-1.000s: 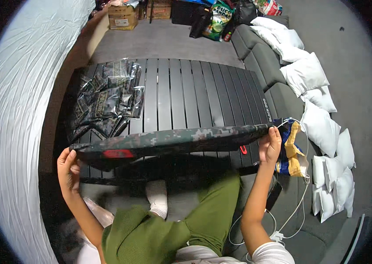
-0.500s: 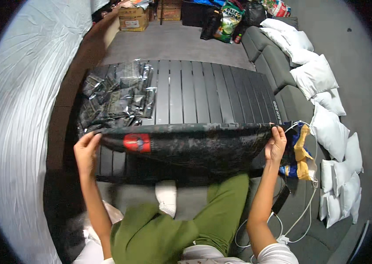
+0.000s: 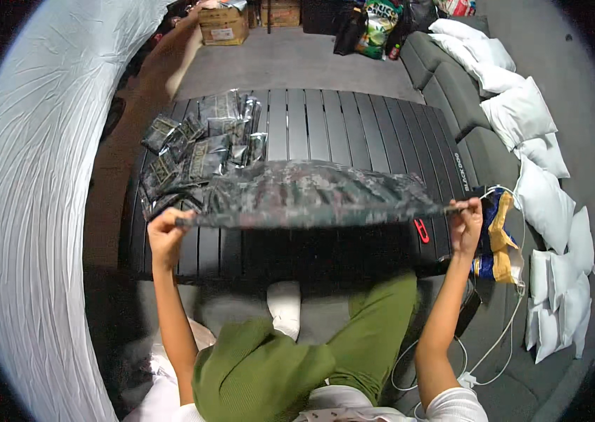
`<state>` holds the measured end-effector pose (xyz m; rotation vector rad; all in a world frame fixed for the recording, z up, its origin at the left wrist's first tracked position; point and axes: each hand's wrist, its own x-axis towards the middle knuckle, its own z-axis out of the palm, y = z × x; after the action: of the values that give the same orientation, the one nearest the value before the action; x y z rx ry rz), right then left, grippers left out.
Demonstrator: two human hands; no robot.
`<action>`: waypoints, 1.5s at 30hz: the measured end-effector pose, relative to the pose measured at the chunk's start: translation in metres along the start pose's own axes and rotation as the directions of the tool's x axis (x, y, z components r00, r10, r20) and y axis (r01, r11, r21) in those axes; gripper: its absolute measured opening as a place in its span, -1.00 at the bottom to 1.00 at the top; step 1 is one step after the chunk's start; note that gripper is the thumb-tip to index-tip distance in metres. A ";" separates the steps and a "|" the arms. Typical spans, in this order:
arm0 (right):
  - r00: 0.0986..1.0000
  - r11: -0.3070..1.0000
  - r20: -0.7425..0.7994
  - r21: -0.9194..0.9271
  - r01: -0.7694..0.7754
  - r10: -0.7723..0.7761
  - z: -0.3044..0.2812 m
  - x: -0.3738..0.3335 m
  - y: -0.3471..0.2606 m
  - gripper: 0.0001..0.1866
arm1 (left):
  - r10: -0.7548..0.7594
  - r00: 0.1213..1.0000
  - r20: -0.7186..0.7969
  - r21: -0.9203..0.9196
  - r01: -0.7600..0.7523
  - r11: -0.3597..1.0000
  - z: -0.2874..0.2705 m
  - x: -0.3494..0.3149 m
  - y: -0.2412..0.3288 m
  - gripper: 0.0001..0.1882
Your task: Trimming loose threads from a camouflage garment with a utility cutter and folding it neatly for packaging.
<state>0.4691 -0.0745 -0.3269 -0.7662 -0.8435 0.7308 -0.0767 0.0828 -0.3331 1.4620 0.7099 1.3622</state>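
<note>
A dark camouflage cloth [image 3: 318, 191] stretches across the near half of the slatted table, its body billowing away from me. My left hand [image 3: 166, 235] pinches one end of its near edge, fingers closed on it. The other end is pinched in my right hand [image 3: 465, 224], so the edge is pulled nearly straight between them. Just left of my right hand, a small red looped item [image 3: 421, 231] lies on the table; its kind I cannot make out. Beyond my left hand is a pile of clear-wrapped dark packets [image 3: 206, 151], partly covered by the cloth.
The black slatted table [image 3: 353, 116] stands before me. A grey sofa [image 3: 452, 91] with several white pillows [image 3: 519, 112] runs along the right. A blue and yellow bag [image 3: 500, 225] and white cables [image 3: 515, 316] sit near my right arm. White fabric [image 3: 51, 211] hangs on the left.
The cloth has swung from hanging down toward me to billowing out over the table. Its red patch no longer shows, and the red looped item on the table has come into sight.
</note>
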 end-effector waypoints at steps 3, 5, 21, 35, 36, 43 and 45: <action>0.987 0.980 0.050 -0.134 -0.146 0.154 -0.033 -0.035 0.019 -0.78 | -0.146 0.988 0.060 -0.042 0.148 0.988 -0.008 -0.036 -0.024 -0.80; 0.952 0.920 -0.009 -0.254 -0.299 0.307 -0.048 -0.059 0.032 -0.83 | -0.309 0.948 0.073 -0.021 0.311 0.950 -0.006 -0.057 -0.034 -0.78; 0.956 0.846 -0.183 -0.447 -0.290 0.231 -0.031 -0.043 0.094 -0.90 | -0.596 0.794 -0.122 0.162 0.608 0.777 0.031 -0.049 -0.082 -0.80; 0.966 0.426 -0.241 -0.887 -0.179 -0.095 -0.002 -0.020 0.136 -0.85 | -0.241 0.888 -0.391 0.605 0.445 0.660 0.044 -0.040 -0.123 -0.75; 0.970 0.408 -0.222 -0.898 -0.162 -0.103 -0.002 -0.019 0.136 -0.85 | -0.184 0.906 -0.382 0.655 0.406 0.638 0.047 -0.037 -0.118 -0.75; 0.972 0.190 -0.126 -0.978 -0.088 -0.199 -0.006 -0.018 0.148 -0.89 | -0.167 0.898 -0.407 0.737 0.430 0.521 0.060 -0.028 -0.104 -0.77; 0.971 0.185 -0.080 -0.982 -0.038 -0.225 0.001 -0.018 0.148 -0.87 | -0.161 0.902 -0.401 0.786 0.429 0.444 0.057 -0.029 -0.108 -0.78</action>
<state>0.4224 -0.0119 -0.4543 -1.9377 -1.1317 -0.1862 -0.0067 0.0795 -0.4375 1.7628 1.9755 0.9101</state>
